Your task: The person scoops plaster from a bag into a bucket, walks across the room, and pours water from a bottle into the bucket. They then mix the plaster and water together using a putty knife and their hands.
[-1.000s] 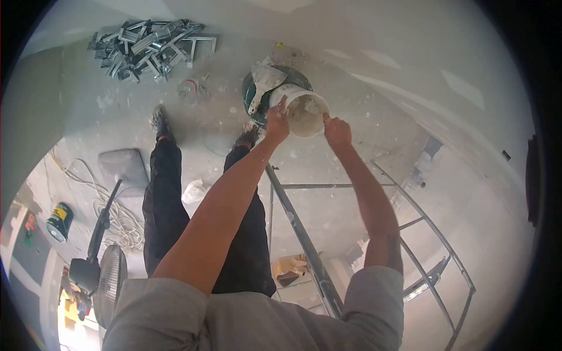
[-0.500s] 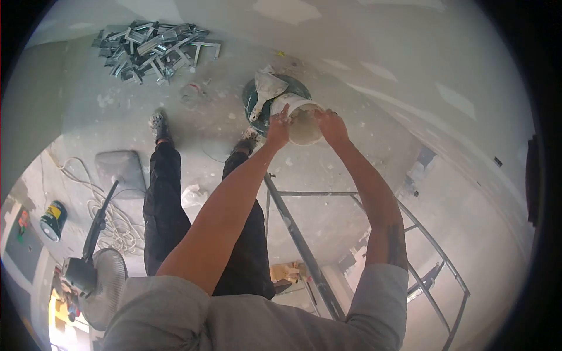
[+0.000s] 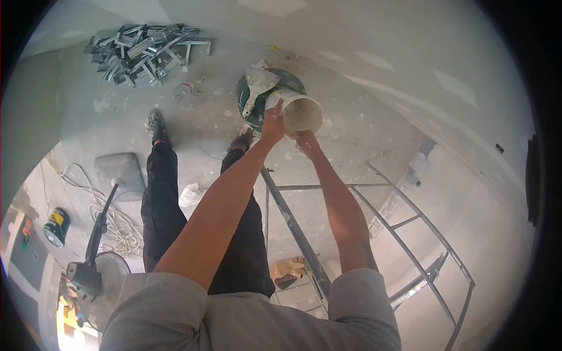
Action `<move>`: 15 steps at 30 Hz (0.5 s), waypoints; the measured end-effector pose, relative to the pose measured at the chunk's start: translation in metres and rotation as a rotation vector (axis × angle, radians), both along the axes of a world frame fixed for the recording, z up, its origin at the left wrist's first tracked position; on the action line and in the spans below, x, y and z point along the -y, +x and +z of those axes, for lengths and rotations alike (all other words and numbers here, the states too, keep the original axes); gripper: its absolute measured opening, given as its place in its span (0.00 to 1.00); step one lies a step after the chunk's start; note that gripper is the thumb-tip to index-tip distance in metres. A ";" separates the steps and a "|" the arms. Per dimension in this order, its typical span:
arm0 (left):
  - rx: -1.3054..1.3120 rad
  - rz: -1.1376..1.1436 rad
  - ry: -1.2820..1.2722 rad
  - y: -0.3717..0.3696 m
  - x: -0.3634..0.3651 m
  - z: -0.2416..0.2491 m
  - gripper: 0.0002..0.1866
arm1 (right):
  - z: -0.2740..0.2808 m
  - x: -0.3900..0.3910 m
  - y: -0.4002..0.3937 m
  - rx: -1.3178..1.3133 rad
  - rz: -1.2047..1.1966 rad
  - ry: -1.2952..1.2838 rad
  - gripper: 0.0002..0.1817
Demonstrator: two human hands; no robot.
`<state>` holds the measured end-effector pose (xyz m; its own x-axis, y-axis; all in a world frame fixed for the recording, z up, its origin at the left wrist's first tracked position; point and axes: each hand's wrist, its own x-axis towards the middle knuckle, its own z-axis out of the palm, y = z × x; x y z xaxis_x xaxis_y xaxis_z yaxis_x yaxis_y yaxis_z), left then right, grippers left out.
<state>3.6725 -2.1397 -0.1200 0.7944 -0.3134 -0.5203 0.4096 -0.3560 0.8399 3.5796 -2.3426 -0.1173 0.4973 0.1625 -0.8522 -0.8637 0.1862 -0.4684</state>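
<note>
A small white bucket (image 3: 301, 114) smeared with plaster is tilted on its side, its mouth facing me. My left hand (image 3: 273, 126) grips its rim on the left. My right hand (image 3: 304, 140) is under the bucket, against its lower side. Just behind it sits a dark green tub (image 3: 252, 96) with a wide plaster knife (image 3: 256, 82) lying across its top. My legs in black trousers (image 3: 170, 205) stand below on the dusty floor.
A pile of metal channel offcuts (image 3: 143, 50) lies at the far left. A grey scaffold frame (image 3: 351, 234) runs beneath my arms. A standing fan (image 3: 96, 269), coiled white cable (image 3: 117, 222), a paint tin (image 3: 57, 225) and a plastic bottle (image 3: 184, 90) are on the floor.
My right hand has gone from the bucket's right rim, over its mouth, to beneath it. The bucket has tipped further over, and my left hand has kept its grip.
</note>
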 end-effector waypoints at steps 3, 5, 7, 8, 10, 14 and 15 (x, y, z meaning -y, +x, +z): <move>0.044 -0.035 -0.090 0.008 0.000 -0.008 0.29 | 0.036 -0.010 0.032 -0.176 0.142 -0.313 0.18; -0.004 -0.030 -0.167 0.010 -0.002 -0.009 0.29 | 0.063 -0.018 0.059 0.559 0.754 -1.067 0.18; -0.022 -0.043 -0.092 0.011 -0.005 0.006 0.29 | 0.112 -0.031 0.097 0.334 0.974 -1.262 0.16; -0.024 -0.056 -0.022 0.015 -0.005 0.012 0.29 | 0.129 -0.028 0.115 0.407 1.159 -1.328 0.17; -0.032 -0.040 -0.063 0.013 -0.002 0.001 0.29 | 0.136 -0.014 0.119 0.492 1.343 -1.393 0.18; -0.112 0.033 0.046 0.013 -0.001 0.020 0.28 | 0.103 -0.011 0.074 0.196 1.488 -1.315 0.18; -0.112 0.033 0.041 0.013 0.000 0.021 0.28 | 0.088 -0.016 0.056 0.080 1.431 -1.274 0.17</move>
